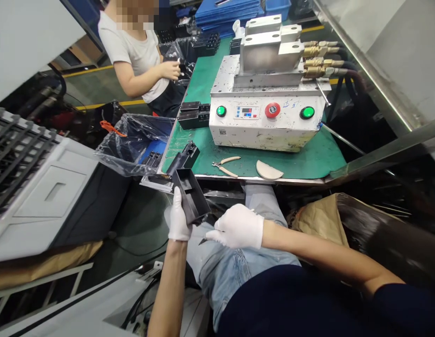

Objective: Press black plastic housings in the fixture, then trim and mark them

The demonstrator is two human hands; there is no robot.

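Observation:
My left hand (178, 217), in a white glove, grips a black moulded plastic tray-shaped part (191, 196) by its lower left edge. My right hand (238, 227), also gloved, is closed around a small trimming knife, whose dark blade tip (202, 241) pokes out just below the part. That tip sits close to the part, and I cannot tell whether they touch. Beyond the part, a similar black piece (184, 158) lies at the edge of the green work mat (308, 159). Pliers with beige handles (226, 166) and a half-round beige piece (268, 170) lie on the mat.
A white machine (266, 124) with green buttons, a red stop button and brass hose fittings stands on the mat. Stacked black parts (194, 115) sit behind it. At left are a clear-lined bin (133, 145) and a co-worker (136, 61) holding a small dark item.

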